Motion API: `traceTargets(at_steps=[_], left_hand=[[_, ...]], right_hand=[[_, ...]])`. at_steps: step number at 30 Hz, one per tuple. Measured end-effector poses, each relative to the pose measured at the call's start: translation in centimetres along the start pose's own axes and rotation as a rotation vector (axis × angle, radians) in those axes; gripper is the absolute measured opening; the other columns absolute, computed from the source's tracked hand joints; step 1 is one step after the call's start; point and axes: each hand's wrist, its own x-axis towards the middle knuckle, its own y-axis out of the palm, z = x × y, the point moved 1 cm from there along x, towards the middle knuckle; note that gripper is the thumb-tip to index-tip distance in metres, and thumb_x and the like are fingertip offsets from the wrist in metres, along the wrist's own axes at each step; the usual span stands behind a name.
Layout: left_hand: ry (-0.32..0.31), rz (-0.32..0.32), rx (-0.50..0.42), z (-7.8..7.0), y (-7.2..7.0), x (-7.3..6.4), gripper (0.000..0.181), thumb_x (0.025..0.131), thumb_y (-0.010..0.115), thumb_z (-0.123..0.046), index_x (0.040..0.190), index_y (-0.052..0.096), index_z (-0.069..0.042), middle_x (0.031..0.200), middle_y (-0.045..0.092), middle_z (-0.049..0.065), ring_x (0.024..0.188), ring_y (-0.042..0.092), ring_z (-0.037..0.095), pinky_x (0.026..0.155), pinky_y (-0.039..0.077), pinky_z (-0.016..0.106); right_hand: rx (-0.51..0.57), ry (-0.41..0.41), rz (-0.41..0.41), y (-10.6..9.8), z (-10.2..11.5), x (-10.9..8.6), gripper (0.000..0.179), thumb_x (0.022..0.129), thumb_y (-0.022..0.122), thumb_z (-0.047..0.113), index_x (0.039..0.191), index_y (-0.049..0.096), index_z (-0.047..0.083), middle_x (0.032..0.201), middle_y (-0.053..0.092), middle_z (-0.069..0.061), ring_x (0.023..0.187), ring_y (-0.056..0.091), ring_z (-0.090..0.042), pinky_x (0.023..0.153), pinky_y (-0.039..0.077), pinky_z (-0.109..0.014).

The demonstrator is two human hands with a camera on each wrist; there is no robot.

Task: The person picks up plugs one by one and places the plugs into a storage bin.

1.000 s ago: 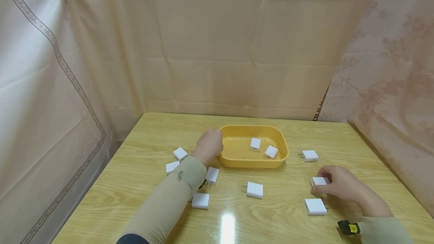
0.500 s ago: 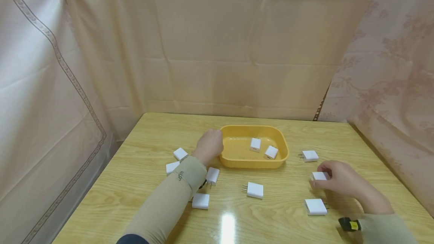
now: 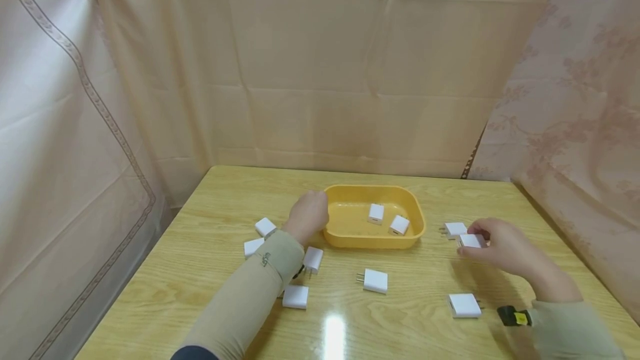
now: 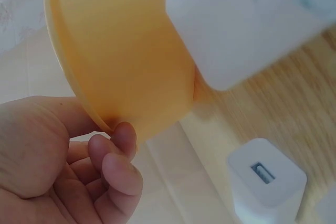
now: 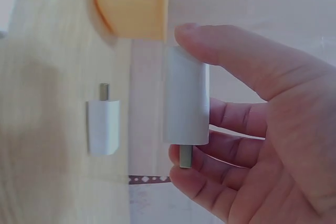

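My left hand (image 3: 308, 216) pinches the left rim of a yellow plastic tray (image 3: 372, 242); in the left wrist view the thumb and fingers (image 4: 123, 140) close over its edge. Two white charger plugs (image 3: 376, 213) lie inside the tray, toward its right side. Held between the thumb and fingers of my right hand (image 3: 507, 249) is another white charger plug (image 5: 187, 98), raised off the table, its metal prongs showing in the right wrist view. Just behind it, a further white charger plug (image 3: 455, 230) lies on the table, partly overlapped in the head view.
On the wooden table (image 3: 200, 271), several more white plugs lie scattered: one plug (image 3: 465, 305) at the front right, one plug (image 3: 375, 281) before the tray, and others around my left forearm (image 3: 250, 293). Cloth curtains (image 3: 320, 71) enclose the back and sides.
My right hand has lifted the white charger plug off the table and moved it away from me, toward the plug behind. The left hand stays on the tray's rim.
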Motion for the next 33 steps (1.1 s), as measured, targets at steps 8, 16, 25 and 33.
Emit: traceTargets(at_steps=[8,16,25,33], left_hand=[[0.002,0.001,0.001,0.0,0.0,0.0,0.01,0.094,0.061,0.003,0.097,0.07,0.001,0.08,0.06,0.007,0.065,0.055,0.018,0.052,0.048,0.027],[0.011,0.0,0.005,0.0,0.0,0.1,0.011,0.095,0.06,0.004,0.099,0.07,0.002,0.079,0.06,0.007,0.064,0.056,0.018,0.053,0.048,0.026],[0.007,-0.001,0.015,0.0,0.1,0.1,0.011,0.094,0.061,0.004,0.099,0.071,0.002,0.081,0.061,0.007,0.066,0.057,0.019,0.053,0.049,0.027],[0.01,0.003,-0.016,0.1,0.1,0.1,0.011,0.094,0.061,0.004,0.099,0.07,0.002,0.078,0.06,0.007,0.065,0.057,0.018,0.053,0.049,0.026]], right_hand=[[-0.007,-0.035,-0.043,-1.3,0.8,0.4,0.046,0.082,0.086,0.038,0.104,0.069,0.001,0.09,0.066,-0.002,0.08,0.057,-0.019,0.063,0.047,-0.034],[-0.028,-0.034,-0.052,-1.8,1.3,0.7,0.05,0.081,0.086,0.041,0.104,0.07,0.0,0.093,0.067,-0.005,0.084,0.06,-0.023,0.068,0.05,-0.04],[-0.018,-0.053,-0.049,-1.8,1.8,1.3,0.046,0.082,0.085,0.04,0.105,0.07,0.003,0.091,0.065,0.0,0.08,0.058,-0.018,0.062,0.049,-0.032],[-0.042,-0.082,-0.06,-2.0,3.0,2.5,0.049,0.081,0.086,0.043,0.106,0.07,0.003,0.091,0.065,-0.001,0.081,0.058,-0.019,0.065,0.049,-0.036]])
